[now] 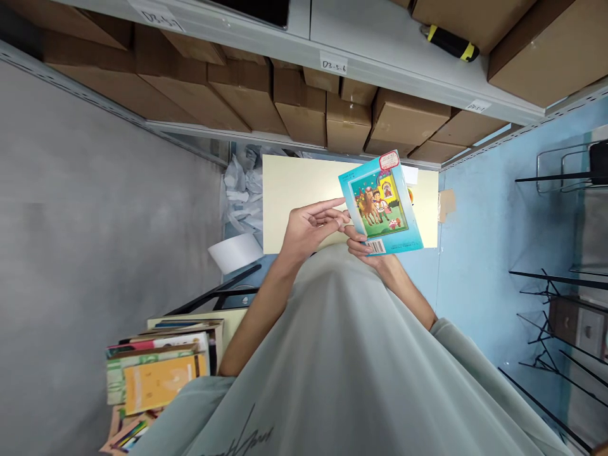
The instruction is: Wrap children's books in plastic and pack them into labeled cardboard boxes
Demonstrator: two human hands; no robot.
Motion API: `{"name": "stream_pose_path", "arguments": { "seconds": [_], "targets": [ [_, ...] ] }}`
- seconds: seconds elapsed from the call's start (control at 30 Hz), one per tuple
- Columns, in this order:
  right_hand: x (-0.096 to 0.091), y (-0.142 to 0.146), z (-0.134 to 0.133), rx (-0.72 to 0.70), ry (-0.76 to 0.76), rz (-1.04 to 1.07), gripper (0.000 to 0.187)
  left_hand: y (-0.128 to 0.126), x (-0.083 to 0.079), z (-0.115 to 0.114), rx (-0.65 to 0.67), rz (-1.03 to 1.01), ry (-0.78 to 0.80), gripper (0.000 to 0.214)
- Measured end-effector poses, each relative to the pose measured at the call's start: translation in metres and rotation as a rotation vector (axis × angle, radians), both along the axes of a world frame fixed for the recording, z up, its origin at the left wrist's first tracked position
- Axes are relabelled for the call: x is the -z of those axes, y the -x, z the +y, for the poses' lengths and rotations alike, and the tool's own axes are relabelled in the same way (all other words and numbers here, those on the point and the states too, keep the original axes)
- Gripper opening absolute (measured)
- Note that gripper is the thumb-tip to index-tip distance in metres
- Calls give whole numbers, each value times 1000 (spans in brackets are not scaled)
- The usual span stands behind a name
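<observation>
A thin blue picture book (380, 206) is held up at a tilt over the pale yellow table. Its visible cover has a cartoon picture of children and a horse, a barcode at the bottom and a red-and-white sticker at the top corner. My right hand (363, 246) is closed on the book's lower left corner. Beside the left edge is my left hand (316, 225), its index finger stretched toward the book and its thumb apart. The left fingertips are close to the edge and to the right fingers; whether they touch the book is unclear.
The pale yellow table (299, 190) stands below a shelf of cardboard boxes (299, 107). A white roll (236, 253) and crumpled plastic (243, 190) lie to its left. Stacked books (164, 380) stand at lower left. A yellow-black utility knife (451, 44) rests on the upper shelf.
</observation>
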State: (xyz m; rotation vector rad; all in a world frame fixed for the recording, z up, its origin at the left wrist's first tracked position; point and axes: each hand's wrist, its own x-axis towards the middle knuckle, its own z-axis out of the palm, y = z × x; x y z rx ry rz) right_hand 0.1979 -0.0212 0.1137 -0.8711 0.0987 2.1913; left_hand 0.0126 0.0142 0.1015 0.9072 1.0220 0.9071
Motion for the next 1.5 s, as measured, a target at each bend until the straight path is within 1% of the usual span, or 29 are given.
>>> {"name": "stream_pose_path", "arguments": {
  "seconds": [0.17, 0.33, 0.47, 0.63, 0.8, 1.0, 1.13, 1.2, 1.3, 1.37, 1.4, 1.43, 1.5],
  "targets": [
    [4, 0, 1, -10, 18, 13, 28, 0, 1, 1, 9, 15, 14, 59],
    [6, 0, 2, -16, -16, -5, 27, 0, -3, 2, 16, 29, 24, 71],
    [9, -1, 1, -8, -20, 45, 23, -1, -7, 3, 3, 38, 40, 78],
    [11, -1, 3, -10, -30, 52, 23, -1, -8, 3, -9, 26, 30, 70],
    [7, 1, 7, -14, -4, 15, 21, 5, -6, 5, 7, 8, 15, 61],
    [1, 4, 10, -18, -10, 63, 28, 10, -8, 8, 4, 10, 29, 65],
    [-2, 6, 13, -23, 16, 5, 28, 11, -12, 8, -18, 27, 38, 65],
    [-3, 6, 13, -27, 29, -38, 28, 11, -15, 9, -24, 35, 22, 59],
    [-4, 6, 13, -30, 18, -89, 28, 12, -17, 10, -22, 35, -26, 40],
    [-4, 5, 13, -39, 10, -104, 27, 14, -16, 12, -31, 33, -54, 28],
    [-4, 5, 13, -45, 8, -106, 26, 15, -15, 13, -36, 33, -54, 26],
    [-4, 4, 13, -51, 7, -103, 25, 17, -13, 13, -39, 32, -41, 27],
    [-5, 4, 14, -58, 4, -84, 24, 19, -8, 15, -44, 30, 6, 41]
  ]
}}
